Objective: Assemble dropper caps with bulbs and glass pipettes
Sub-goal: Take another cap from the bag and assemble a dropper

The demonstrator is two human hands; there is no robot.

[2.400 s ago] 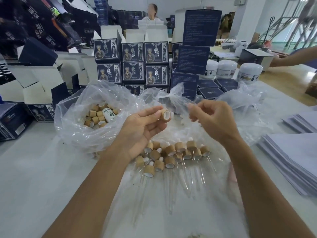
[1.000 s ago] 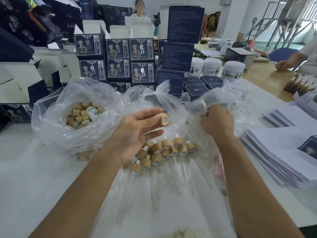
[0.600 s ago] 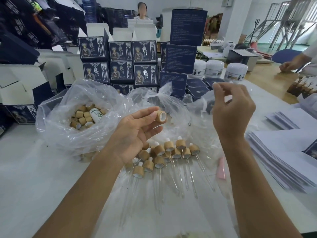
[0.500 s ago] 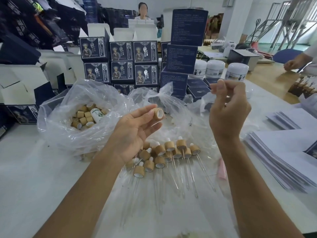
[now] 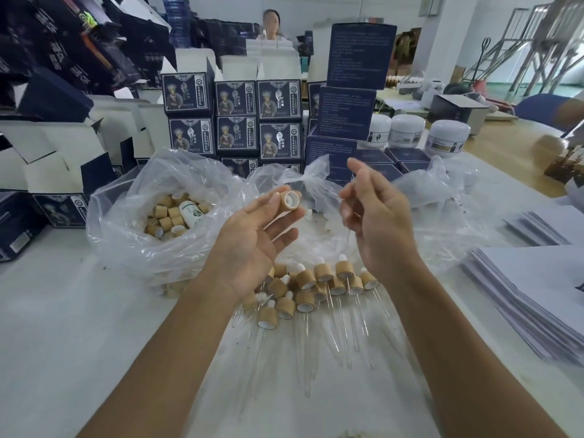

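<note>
One tan wooden dropper cap with a white liner [image 5: 289, 200] sits pinched at the fingertips of our left hand [image 5: 252, 245], raised above the pile of assembled bamboo-capped droppers with glass pipettes [image 5: 316, 292]. Our right hand [image 5: 376, 216] pinches a thin clear glass pipette [image 5: 347, 229] just beside it. Behind lie a clear plastic bag of loose wooden caps [image 5: 164, 216] and stacked dark blue printed boxes [image 5: 235, 118].

The cap [image 5: 289, 201] looks like matt wood with a smooth white plastic lining. The pipettes [image 5: 346, 327] are clear glass. The bags [image 5: 126, 222] are thin, glossy, crinkled plastic. The boxes [image 5: 235, 99] are printed card, the jars [image 5: 406, 129] smooth white plastic, and the desk [image 5: 63, 327] matt white.
</note>
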